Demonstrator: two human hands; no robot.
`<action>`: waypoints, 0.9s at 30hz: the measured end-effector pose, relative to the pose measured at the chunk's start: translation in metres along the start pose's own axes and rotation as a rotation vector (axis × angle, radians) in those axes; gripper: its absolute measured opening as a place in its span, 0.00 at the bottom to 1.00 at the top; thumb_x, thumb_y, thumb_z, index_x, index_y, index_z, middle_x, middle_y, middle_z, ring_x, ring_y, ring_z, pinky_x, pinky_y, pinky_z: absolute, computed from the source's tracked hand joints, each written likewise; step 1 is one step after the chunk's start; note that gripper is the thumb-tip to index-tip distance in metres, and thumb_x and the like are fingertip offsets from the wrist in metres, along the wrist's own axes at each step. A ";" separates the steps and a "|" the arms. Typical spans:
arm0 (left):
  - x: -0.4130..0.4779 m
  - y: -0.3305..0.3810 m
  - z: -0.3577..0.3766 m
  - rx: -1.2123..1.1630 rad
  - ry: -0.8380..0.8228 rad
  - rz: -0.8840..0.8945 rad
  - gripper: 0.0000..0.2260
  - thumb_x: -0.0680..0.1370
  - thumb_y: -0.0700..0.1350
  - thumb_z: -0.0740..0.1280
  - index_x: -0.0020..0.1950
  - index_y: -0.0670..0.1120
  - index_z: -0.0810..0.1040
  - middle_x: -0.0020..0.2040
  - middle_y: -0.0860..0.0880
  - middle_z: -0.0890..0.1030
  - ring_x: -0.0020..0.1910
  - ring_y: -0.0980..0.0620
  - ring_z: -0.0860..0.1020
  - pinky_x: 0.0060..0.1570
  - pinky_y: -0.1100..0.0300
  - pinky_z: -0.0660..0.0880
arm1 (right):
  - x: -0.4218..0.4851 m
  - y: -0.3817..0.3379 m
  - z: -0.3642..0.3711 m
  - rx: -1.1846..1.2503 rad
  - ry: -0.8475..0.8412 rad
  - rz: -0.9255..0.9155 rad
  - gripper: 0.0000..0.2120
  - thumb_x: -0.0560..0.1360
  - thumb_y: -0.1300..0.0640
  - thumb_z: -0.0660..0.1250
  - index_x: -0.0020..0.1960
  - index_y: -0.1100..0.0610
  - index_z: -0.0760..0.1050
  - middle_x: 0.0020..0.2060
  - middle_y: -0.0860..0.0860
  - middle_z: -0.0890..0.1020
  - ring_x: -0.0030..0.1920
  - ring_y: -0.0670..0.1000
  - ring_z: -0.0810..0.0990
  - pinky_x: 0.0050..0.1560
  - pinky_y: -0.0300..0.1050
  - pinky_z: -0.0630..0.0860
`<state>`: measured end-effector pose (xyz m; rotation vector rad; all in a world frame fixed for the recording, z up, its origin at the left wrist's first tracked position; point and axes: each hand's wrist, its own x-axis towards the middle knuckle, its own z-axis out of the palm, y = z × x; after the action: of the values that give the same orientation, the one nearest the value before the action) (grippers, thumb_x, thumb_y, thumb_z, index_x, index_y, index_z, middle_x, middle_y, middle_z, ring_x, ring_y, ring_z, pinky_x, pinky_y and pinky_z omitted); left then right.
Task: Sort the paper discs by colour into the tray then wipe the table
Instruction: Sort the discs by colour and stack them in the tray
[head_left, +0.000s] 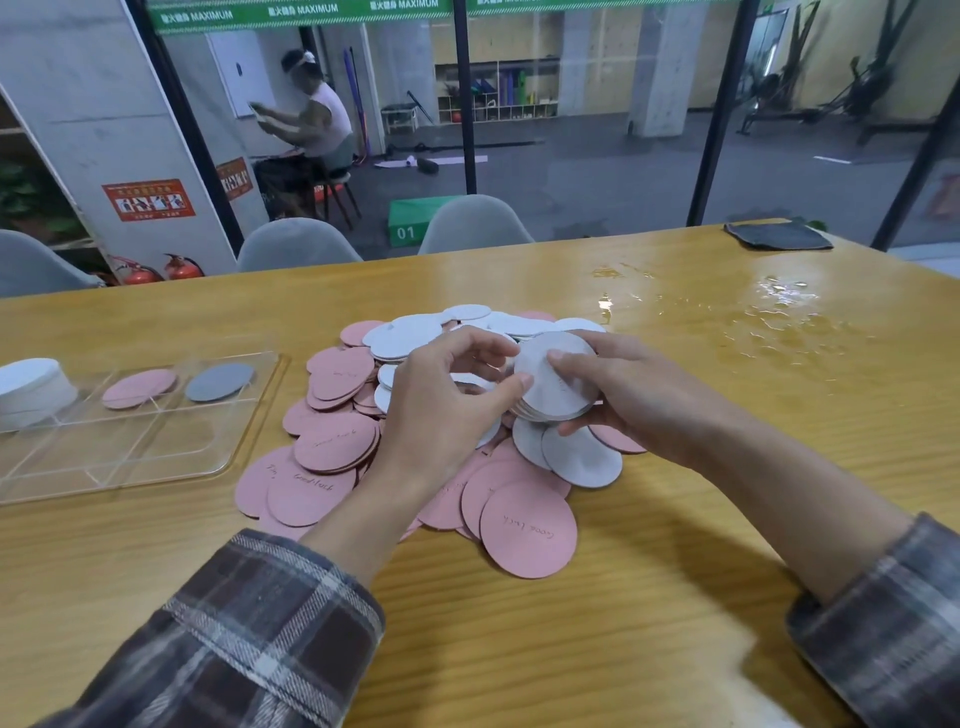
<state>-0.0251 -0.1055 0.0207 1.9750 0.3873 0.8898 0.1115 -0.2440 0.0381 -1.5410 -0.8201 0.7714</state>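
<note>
Both forearms, in rolled-back plaid sleeves (270, 623), reach in over the yellow wooden table (675, 597) and meet above the loose heap of pink and white round paper discs (337, 441). The right hand (639, 400) grips a small stack of whitish paper discs (558, 384), with the thumb laid across its top face and the fingers wrapped under its lower edge. It holds the stack tilted, just over the heap's middle. The left hand (441, 410) comes up from the heap's near side with its wrist raised and fingers arched. Its thumb tip presses the stack's left edge and its fingertips curl over the top, pinching that side. Left of the heap lies a clear plastic divided tray (156, 447). In the tray, a single grey disc (220, 382) sits nearest the heap, then a pink disc (139, 388), then a tall pile of white discs (31, 389) farthest from it. Beyond the heap to the right the tabletop shines with spilled water (779, 301), and farther off that way lies a dark folded cloth (777, 236).
</note>
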 end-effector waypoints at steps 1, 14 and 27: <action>0.000 -0.001 0.001 0.055 0.008 -0.005 0.12 0.74 0.45 0.79 0.55 0.51 0.84 0.53 0.55 0.84 0.50 0.58 0.82 0.44 0.66 0.80 | 0.001 0.000 -0.001 0.001 0.007 -0.010 0.13 0.85 0.55 0.61 0.66 0.56 0.78 0.56 0.56 0.85 0.53 0.56 0.86 0.41 0.44 0.81; -0.005 0.009 0.002 -0.198 -0.051 -0.221 0.12 0.78 0.44 0.76 0.62 0.52 0.85 0.48 0.54 0.88 0.46 0.53 0.86 0.46 0.59 0.82 | 0.003 0.003 -0.007 -0.161 0.038 -0.091 0.14 0.85 0.51 0.62 0.69 0.47 0.73 0.59 0.55 0.81 0.51 0.55 0.83 0.44 0.45 0.80; -0.015 -0.007 0.015 0.429 -0.362 0.197 0.11 0.71 0.57 0.80 0.47 0.52 0.85 0.44 0.56 0.79 0.45 0.58 0.77 0.45 0.63 0.73 | 0.006 0.001 -0.014 -0.098 0.209 -0.155 0.14 0.82 0.60 0.68 0.66 0.55 0.77 0.50 0.57 0.83 0.41 0.48 0.84 0.37 0.44 0.83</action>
<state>-0.0238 -0.1199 0.0035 2.5503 0.1831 0.5767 0.1269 -0.2467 0.0381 -1.5933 -0.8196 0.4538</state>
